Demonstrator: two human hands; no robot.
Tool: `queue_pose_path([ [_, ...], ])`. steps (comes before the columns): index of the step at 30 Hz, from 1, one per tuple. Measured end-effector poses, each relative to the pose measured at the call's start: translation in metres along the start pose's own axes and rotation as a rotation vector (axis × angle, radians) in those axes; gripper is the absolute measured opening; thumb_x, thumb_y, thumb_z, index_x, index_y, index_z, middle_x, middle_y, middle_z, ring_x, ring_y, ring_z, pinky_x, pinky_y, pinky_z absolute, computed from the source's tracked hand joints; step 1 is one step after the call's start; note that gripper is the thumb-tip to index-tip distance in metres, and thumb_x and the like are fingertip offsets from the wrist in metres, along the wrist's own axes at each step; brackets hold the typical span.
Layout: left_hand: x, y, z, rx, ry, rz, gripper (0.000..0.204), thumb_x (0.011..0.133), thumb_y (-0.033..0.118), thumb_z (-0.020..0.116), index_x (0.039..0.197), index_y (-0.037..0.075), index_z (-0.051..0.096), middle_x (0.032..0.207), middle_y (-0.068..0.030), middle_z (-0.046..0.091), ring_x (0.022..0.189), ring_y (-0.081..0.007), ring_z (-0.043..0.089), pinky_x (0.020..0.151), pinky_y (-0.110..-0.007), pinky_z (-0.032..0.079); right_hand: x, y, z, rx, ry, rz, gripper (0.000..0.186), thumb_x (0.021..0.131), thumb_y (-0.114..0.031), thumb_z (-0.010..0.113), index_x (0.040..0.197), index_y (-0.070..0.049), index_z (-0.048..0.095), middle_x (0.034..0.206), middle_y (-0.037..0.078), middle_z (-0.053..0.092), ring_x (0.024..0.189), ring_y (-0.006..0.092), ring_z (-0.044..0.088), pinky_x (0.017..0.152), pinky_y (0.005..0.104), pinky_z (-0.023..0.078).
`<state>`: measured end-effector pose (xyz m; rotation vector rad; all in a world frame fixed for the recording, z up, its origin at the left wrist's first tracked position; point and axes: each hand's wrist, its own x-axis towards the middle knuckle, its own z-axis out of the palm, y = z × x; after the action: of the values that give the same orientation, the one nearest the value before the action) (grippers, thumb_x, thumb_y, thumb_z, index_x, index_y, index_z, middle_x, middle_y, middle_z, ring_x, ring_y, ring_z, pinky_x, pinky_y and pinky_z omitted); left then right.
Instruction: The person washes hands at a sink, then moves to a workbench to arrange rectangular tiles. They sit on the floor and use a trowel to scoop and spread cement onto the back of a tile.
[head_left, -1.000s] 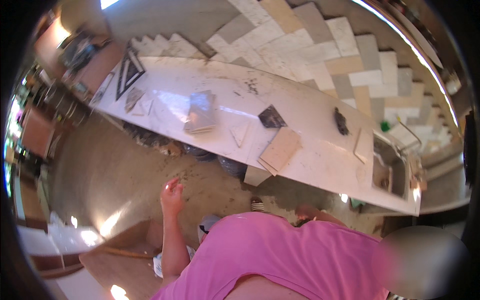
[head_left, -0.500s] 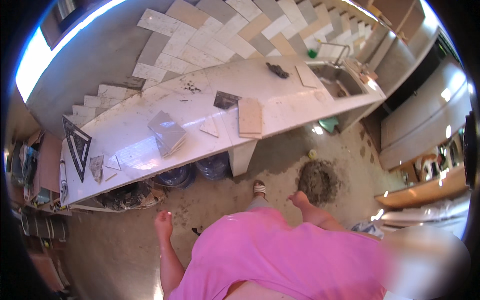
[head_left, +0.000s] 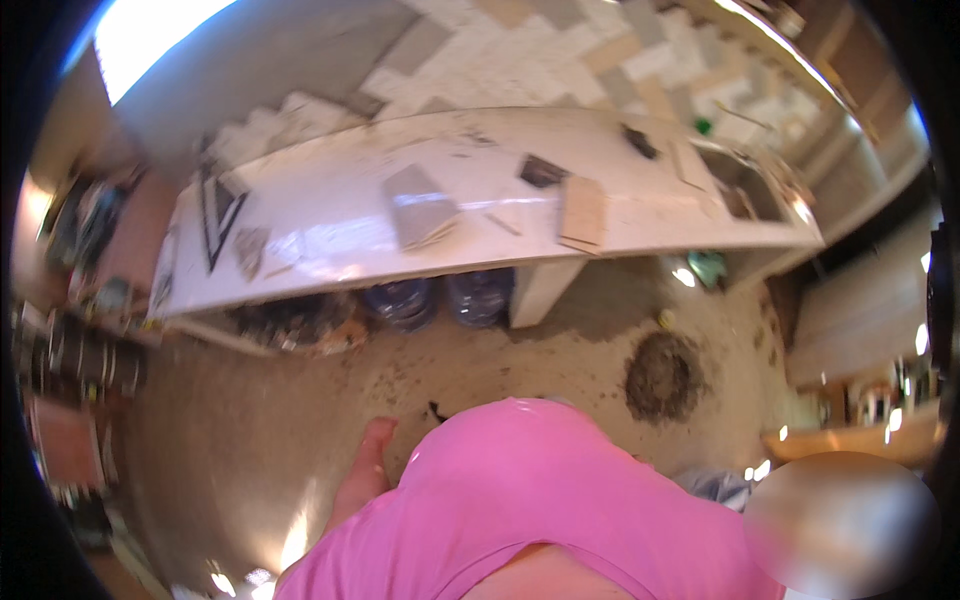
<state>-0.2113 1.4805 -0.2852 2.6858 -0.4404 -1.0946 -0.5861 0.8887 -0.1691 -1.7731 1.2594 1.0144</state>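
Note:
My left hand (head_left: 379, 431) hangs low beside my pink shirt, blurred, so its finger shape is unclear. My right hand is hidden behind my body. In front of me is a long white countertop (head_left: 320, 240) holding a stack of grey tiles (head_left: 412, 200), a stack of beige tiles (head_left: 582, 212), a dark square piece (head_left: 540, 171), a triangular frame tool (head_left: 215, 220), a broken piece (head_left: 250, 250) and a dark crumpled item (head_left: 640, 142). A steel sink (head_left: 738, 182) is set in its right end.
Herringbone tiles (head_left: 640, 55) cover the surface behind the counter. Two large blue water bottles (head_left: 478, 295) sit under it. A dark wet patch (head_left: 663, 375) is on the floor to the right. Cluttered shelving (head_left: 95, 225) stands at left, a pale panel (head_left: 850, 320) at right.
The counter has shifted in view as I turn, now lying more level across it. My left hand sits farther right, near my body. My right hand has gone out of sight.

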Motion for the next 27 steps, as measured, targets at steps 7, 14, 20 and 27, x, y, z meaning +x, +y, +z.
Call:
queue_pose_path([
  [7, -0.047, 0.065, 0.012, -0.647, 0.234, -0.34, 0.049, 0.095, 0.044, 0.053, 0.112, 0.001, 0.07, 0.116, -0.0204, 0.069, 0.111, -0.0369, 0.064, 0.097, -0.044, 0.048, 0.011, -0.121, -0.131, 0.262, 0.129, -0.025, 0.027, 0.089, -0.024, 0.068, 0.079, 0.0, 0.064, 0.061, 0.01, 0.061, 0.051, 0.0208, 0.061, 0.044, 0.0396, 0.047],
  [14, -0.133, 0.092, 0.062, -0.544, 0.109, -0.586, 0.061, 0.093, 0.054, 0.051, 0.117, 0.0, 0.068, 0.126, -0.0222, 0.064, 0.121, -0.0374, 0.058, 0.103, -0.045, 0.045, 0.016, -0.181, -0.22, 0.285, 0.366, -0.699, 0.031, 0.094, -0.029, 0.057, 0.081, -0.003, 0.066, 0.075, 0.01, 0.066, 0.067, 0.0216, 0.063, 0.059, 0.0444, 0.051],
  [20, -0.16, 0.142, 0.093, -0.531, 0.166, -0.579, 0.059, 0.096, 0.053, 0.05, 0.12, 0.002, 0.067, 0.126, -0.021, 0.064, 0.119, -0.0361, 0.059, 0.101, -0.044, 0.046, 0.149, -0.031, -0.196, -0.556, 0.49, -0.478, 0.03, 0.095, -0.03, 0.056, 0.083, -0.006, 0.069, 0.079, 0.008, 0.07, 0.071, 0.0248, 0.066, 0.062, 0.0393, 0.051],
  [27, -0.205, 0.161, 0.105, -0.551, 0.06, -0.749, 0.057, 0.095, 0.052, 0.053, 0.121, 0.003, 0.067, 0.127, -0.0207, 0.062, 0.118, -0.032, 0.059, 0.101, -0.04, 0.045, 0.15, 0.002, -0.174, -0.465, 0.101, -0.347, 0.027, 0.094, -0.03, 0.058, 0.084, -0.007, 0.067, 0.074, 0.007, 0.066, 0.065, 0.0226, 0.062, 0.059, 0.0379, 0.049],
])
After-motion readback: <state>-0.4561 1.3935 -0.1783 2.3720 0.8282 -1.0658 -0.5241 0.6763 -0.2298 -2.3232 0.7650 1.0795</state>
